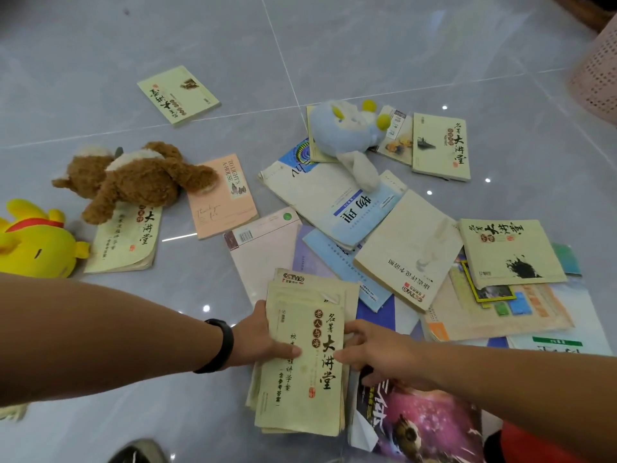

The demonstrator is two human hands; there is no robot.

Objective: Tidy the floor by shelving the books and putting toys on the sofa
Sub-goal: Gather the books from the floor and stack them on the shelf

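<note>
A small stack of cream paperback books [300,362] lies on the grey tiled floor in front of me. My left hand [263,339] grips its left edge, thumb on the top cover. My right hand [377,352] holds the right edge, fingers curled on the cover. Several more books [384,235] lie scattered to the right and behind. A brown teddy bear [133,178] sprawls over a cream book [130,242] at the left. A yellow plush [33,242] sits at the far left. On the books behind lies a blue plush [344,132].
A lone cream book [178,95] lies further back on the left, and a pink book [222,198] next to the bear. A pink perforated basket [597,81] stands at the right edge. A dark space-themed book [417,426] lies under my right wrist.
</note>
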